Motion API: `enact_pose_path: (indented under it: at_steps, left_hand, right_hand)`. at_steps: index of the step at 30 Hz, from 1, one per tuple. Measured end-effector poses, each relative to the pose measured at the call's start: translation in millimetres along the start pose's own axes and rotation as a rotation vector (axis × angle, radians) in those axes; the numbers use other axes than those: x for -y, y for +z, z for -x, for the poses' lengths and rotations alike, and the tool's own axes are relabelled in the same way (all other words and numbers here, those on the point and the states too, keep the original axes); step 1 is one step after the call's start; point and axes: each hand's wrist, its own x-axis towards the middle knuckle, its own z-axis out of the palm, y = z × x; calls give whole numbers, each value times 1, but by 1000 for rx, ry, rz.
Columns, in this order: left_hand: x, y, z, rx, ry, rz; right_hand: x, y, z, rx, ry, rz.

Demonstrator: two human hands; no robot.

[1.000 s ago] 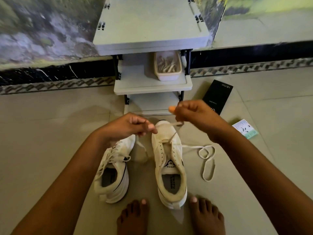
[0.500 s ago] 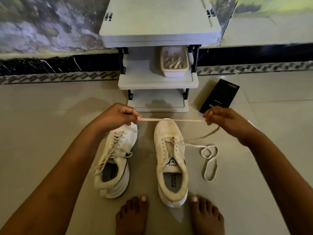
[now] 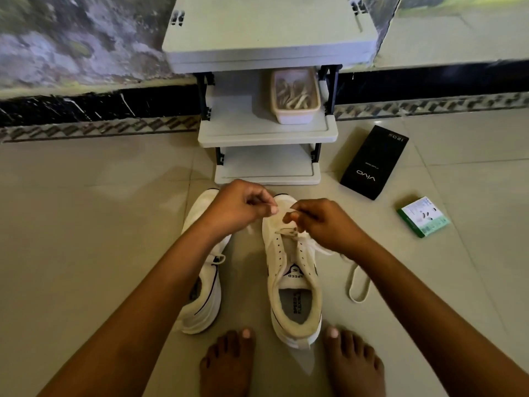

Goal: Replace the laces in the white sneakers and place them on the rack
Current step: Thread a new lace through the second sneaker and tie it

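Left hand [image 3: 237, 209] and right hand [image 3: 323, 222] both pinch the lace [image 3: 356, 282] over the right sneaker [image 3: 292, 270] toe. Left sneaker [image 3: 204, 296] just beside it on the floor [image 3: 86, 239].

- Bare floor tiles [image 3: 86, 239] lie open left of the sneakers.
- Rack [image 3: 267, 133]: the middle shelf's left half is free (a lace tub [image 3: 294, 96] fills the right); the bottom shelf looks empty, though shadowed.
- Right: black phone box [image 3: 373, 163], small green box [image 3: 423, 216], loose lace loop [image 3: 357, 285].

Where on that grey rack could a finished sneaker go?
The grey plastic rack has its flat top bare, and the middle shelf is free left of the pale tub of laces. The bottom shelf looks bare too. The floor before it is crowded: both white sneakers, both hands.
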Motion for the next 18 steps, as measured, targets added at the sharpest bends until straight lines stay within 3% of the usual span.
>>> enact_pose_path:
  at_steps: [2,5,8,10,14,18]
  left_hand:
    - [12,-8,-1,-8,-34,58]
    - [26,-18,-5,-21,-60,69]
    - [28,-12,-11,-2,-69,-48]
    - [23,0,-12,41,-44,-220]
    - [15,20,-8,55,16,-269]
    - [9,26,-7,-103,34,-173]
  right_hand:
    - [-9,-16,2,-34,27,-32]
    - [-27,-35,-1,-87,117,159]
    - [-38,-31,-3,41,250,387]
    - [-37,-18,-1,103,220,509]
    - [-20,6,1,55,68,100]
    - [-15,20,2,-82,153,-246]
